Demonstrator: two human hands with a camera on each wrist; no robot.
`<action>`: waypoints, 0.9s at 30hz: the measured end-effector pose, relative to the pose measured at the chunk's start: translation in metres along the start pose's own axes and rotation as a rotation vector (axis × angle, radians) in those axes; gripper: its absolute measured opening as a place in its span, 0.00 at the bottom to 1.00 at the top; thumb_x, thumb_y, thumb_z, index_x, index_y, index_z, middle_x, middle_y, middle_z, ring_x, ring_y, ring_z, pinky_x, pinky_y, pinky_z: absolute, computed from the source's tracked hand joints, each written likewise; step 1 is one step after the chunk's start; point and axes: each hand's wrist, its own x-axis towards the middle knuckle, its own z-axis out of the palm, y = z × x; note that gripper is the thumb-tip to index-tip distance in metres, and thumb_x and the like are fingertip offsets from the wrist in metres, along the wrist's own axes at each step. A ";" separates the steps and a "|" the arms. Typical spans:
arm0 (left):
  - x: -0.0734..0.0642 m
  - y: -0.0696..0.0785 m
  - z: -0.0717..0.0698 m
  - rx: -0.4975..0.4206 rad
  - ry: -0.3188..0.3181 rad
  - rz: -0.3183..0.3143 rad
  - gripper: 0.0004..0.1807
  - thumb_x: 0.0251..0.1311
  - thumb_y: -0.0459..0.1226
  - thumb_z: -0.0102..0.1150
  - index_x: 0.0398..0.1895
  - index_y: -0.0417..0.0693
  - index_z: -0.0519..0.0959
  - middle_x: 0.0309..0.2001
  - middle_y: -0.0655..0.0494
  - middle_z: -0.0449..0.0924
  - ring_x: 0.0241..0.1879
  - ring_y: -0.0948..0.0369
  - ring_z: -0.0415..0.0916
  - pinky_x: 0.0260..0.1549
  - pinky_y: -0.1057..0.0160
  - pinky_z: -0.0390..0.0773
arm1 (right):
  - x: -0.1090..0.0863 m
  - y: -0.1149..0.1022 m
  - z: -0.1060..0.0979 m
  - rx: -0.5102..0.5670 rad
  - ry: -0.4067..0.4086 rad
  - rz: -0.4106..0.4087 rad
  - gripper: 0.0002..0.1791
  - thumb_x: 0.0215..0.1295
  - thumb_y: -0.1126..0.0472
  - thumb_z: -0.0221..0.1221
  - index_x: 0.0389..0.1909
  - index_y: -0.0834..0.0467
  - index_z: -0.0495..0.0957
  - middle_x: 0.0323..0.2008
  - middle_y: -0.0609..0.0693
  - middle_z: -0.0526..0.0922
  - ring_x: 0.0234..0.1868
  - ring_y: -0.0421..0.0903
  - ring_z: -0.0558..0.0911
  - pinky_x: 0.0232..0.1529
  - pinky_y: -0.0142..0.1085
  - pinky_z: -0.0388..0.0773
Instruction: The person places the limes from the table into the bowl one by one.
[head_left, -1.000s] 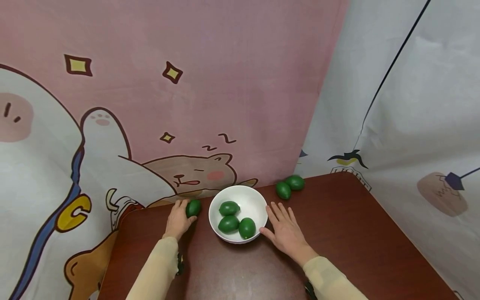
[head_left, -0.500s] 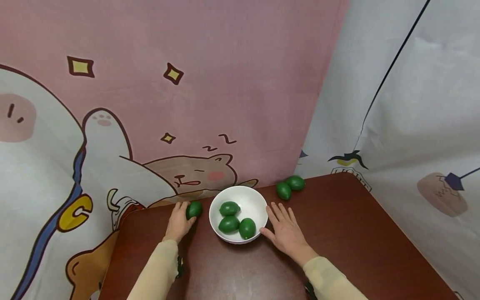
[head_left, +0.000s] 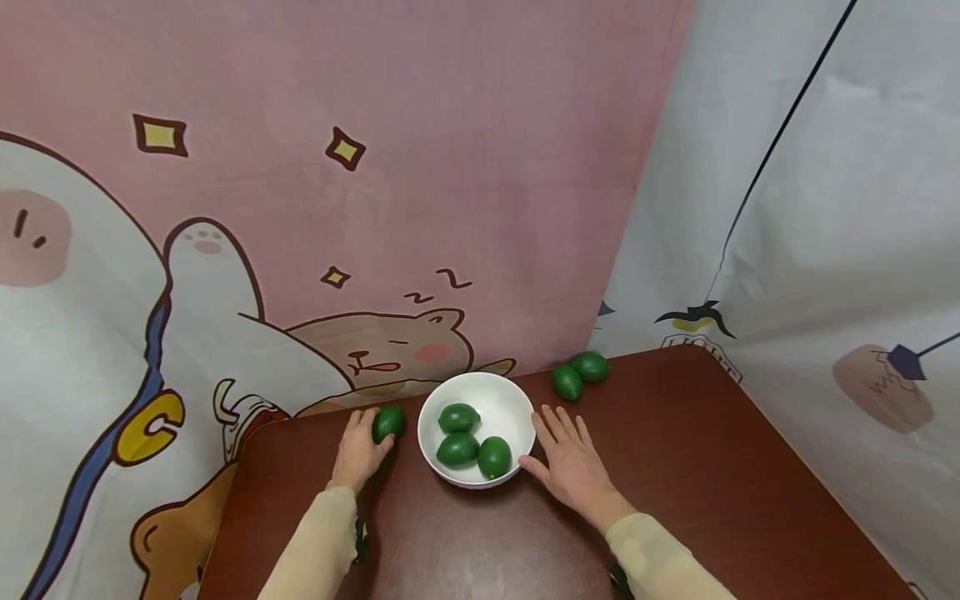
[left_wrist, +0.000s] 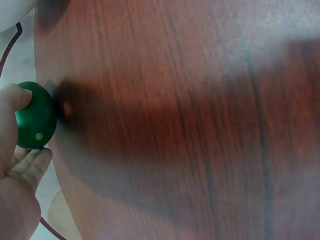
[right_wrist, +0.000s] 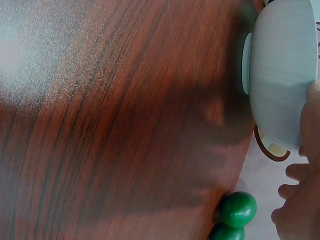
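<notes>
My left hand (head_left: 357, 451) pinches a green lime (head_left: 387, 423) at the table's back edge, left of the bowl. In the left wrist view, the thumb lies on one side of this lime (left_wrist: 37, 117) and fingers show below it. A white bowl (head_left: 517, 417) holds three limes: an upper one (head_left: 458, 417), a lower left one (head_left: 457, 449) and a lower right one (head_left: 494, 457). With straight, spread fingers, my right hand (head_left: 573, 467) touches the bowl's right rim. The right wrist view has the bowl's outer wall (right_wrist: 282, 75) beside that hand.
Two more limes lie together at the back edge, right of the bowl: a nearer one (head_left: 567, 382) and a farther one (head_left: 591, 366). Everything stands on a dark red-brown wooden table (head_left: 675, 467). A printed cartoon cloth (head_left: 480, 183) hangs right behind it.
My left hand and its lime have shifted very slightly toward the near side. The right hand and the bowl stay in place.
</notes>
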 end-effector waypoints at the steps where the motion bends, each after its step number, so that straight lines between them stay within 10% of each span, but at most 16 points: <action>1: 0.000 0.000 0.001 -0.005 0.005 0.000 0.33 0.62 0.40 0.71 0.69 0.40 0.72 0.60 0.38 0.71 0.53 0.44 0.76 0.52 0.40 0.78 | 0.000 0.000 0.000 -0.001 0.001 0.000 0.43 0.70 0.37 0.60 0.76 0.61 0.66 0.76 0.64 0.65 0.79 0.64 0.59 0.76 0.62 0.52; 27: -0.027 0.016 0.011 -0.098 0.163 0.041 0.31 0.59 0.38 0.73 0.64 0.40 0.76 0.54 0.40 0.75 0.48 0.44 0.78 0.48 0.42 0.80 | -0.001 0.001 0.001 0.012 -0.002 -0.001 0.43 0.71 0.37 0.59 0.77 0.60 0.65 0.76 0.63 0.64 0.78 0.64 0.59 0.77 0.62 0.50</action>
